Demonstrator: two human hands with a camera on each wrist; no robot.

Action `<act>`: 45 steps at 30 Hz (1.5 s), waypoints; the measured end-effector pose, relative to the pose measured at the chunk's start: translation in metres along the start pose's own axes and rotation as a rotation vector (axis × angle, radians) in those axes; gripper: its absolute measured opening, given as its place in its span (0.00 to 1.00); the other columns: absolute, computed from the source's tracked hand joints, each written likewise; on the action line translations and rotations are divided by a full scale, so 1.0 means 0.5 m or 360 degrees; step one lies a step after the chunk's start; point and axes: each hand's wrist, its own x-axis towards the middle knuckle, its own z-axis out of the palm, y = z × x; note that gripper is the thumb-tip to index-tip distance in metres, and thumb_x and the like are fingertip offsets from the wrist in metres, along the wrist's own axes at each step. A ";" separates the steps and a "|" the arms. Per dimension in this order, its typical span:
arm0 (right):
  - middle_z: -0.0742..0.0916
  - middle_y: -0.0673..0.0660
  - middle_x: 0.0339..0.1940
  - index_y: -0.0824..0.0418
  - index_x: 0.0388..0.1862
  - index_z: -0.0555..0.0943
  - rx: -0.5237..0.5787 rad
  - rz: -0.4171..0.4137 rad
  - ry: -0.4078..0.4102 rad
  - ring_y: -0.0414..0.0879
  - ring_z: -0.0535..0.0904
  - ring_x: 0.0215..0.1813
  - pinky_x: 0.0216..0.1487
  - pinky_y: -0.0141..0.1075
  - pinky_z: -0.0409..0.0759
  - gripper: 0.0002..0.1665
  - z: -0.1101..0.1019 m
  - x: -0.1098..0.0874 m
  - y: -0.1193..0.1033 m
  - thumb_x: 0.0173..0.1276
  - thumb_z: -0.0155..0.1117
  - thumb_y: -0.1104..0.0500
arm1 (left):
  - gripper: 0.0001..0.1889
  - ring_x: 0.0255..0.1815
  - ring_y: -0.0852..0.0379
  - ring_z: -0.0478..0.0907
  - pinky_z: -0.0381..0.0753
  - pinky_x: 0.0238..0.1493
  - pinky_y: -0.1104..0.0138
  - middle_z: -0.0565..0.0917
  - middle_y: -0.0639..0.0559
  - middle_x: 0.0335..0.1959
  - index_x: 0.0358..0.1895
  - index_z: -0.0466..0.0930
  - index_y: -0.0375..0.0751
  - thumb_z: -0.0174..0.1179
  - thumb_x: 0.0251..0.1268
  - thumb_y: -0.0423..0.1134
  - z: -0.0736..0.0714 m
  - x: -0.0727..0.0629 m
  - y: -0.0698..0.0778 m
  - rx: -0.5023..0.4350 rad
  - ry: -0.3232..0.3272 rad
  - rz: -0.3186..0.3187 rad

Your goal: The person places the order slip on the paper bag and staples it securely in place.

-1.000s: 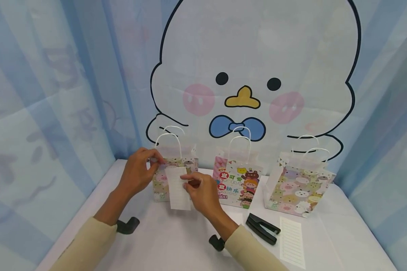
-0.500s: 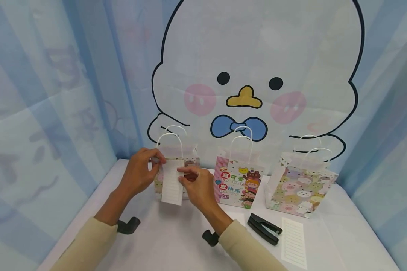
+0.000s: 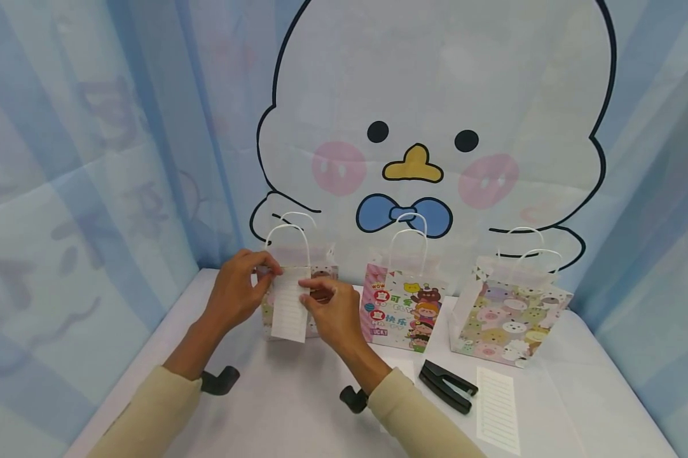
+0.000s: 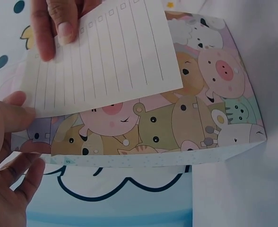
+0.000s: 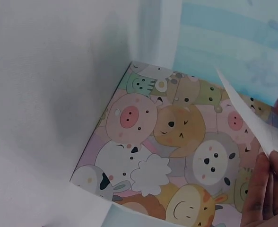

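Observation:
A white lined slip of paper with small checkboxes (image 3: 289, 308) lies against the front of the leftmost gift bag (image 4: 162, 130), which is printed with cartoon animals. My left hand (image 3: 240, 289) holds the slip's upper corner at the bag's top edge, with the thumb (image 4: 21, 116) on the paper. My right hand (image 3: 338, 315) pinches the slip's right edge between thumb and fingers. In the right wrist view, the lower end of the slip (image 5: 243, 106) stands away from the bag. The slip covers part of the animal print.
A middle gift bag (image 3: 401, 312) and a right gift bag (image 3: 504, 324) stand along the back of the white table (image 3: 269, 413). A black stapler (image 3: 447, 386) lies near my right forearm, beside another lined slip (image 3: 496, 410). A printed curtain (image 3: 418, 83) hangs behind.
The slip has moved left and slightly up, onto the bag's front, with my right hand moving along with it. My left hand has stayed at the bag's top edge.

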 end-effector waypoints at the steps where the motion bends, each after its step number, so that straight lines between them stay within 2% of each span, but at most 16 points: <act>1: 0.92 0.52 0.49 0.51 0.53 0.92 0.0001 -0.0001 0.0002 0.43 0.89 0.43 0.51 0.35 0.89 0.15 0.000 0.000 -0.001 0.71 0.74 0.64 | 0.09 0.43 0.50 0.79 0.83 0.44 0.57 0.89 0.49 0.39 0.41 0.89 0.43 0.67 0.67 0.24 0.001 0.000 0.000 0.0005 0.0005 0.0000; 10: 0.91 0.52 0.48 0.51 0.52 0.92 -0.0010 -0.0011 0.0017 0.43 0.88 0.44 0.52 0.33 0.88 0.15 -0.007 -0.002 0.003 0.70 0.75 0.65 | 0.09 0.42 0.50 0.78 0.84 0.43 0.54 0.89 0.48 0.39 0.42 0.89 0.43 0.66 0.68 0.24 0.003 0.000 0.001 -0.0002 -0.0003 -0.0015; 18: 0.92 0.50 0.48 0.51 0.52 0.91 -0.0080 0.0001 0.0004 0.44 0.88 0.46 0.53 0.32 0.87 0.14 -0.038 -0.015 0.019 0.70 0.75 0.64 | 0.09 0.40 0.52 0.78 0.80 0.40 0.60 0.89 0.50 0.38 0.41 0.89 0.43 0.66 0.68 0.24 0.003 0.001 -0.001 0.0002 0.0021 0.0007; 27: 0.91 0.53 0.51 0.53 0.54 0.90 -0.0162 0.0048 -0.0024 0.44 0.88 0.47 0.52 0.31 0.86 0.16 -0.104 -0.049 0.043 0.68 0.77 0.63 | 0.09 0.39 0.52 0.77 0.79 0.38 0.60 0.90 0.49 0.39 0.41 0.89 0.42 0.65 0.67 0.24 0.004 0.002 0.001 -0.0028 0.0047 0.0033; 34: 0.92 0.48 0.49 0.49 0.56 0.89 -0.0258 0.0119 0.0028 0.43 0.87 0.47 0.51 0.30 0.86 0.21 -0.159 -0.077 0.057 0.65 0.80 0.61 | 0.10 0.40 0.51 0.78 0.79 0.39 0.60 0.90 0.48 0.39 0.41 0.89 0.42 0.65 0.66 0.22 0.002 0.004 -0.002 -0.0043 0.0060 0.0020; 39: 0.91 0.50 0.51 0.48 0.58 0.88 -0.0338 0.0149 0.0052 0.44 0.87 0.49 0.53 0.33 0.87 0.24 -0.194 -0.102 0.071 0.63 0.81 0.63 | 0.11 0.42 0.50 0.78 0.80 0.40 0.58 0.90 0.47 0.40 0.41 0.89 0.41 0.65 0.66 0.22 0.001 0.004 -0.004 -0.0053 0.0060 0.0002; 45: 0.92 0.47 0.53 0.51 0.58 0.88 -0.0416 0.0129 0.0050 0.48 0.88 0.51 0.54 0.37 0.88 0.26 -0.241 -0.129 0.089 0.61 0.83 0.62 | 0.10 0.41 0.50 0.78 0.81 0.40 0.58 0.90 0.47 0.39 0.41 0.89 0.41 0.65 0.66 0.22 0.003 0.004 -0.005 -0.0051 0.0062 0.0005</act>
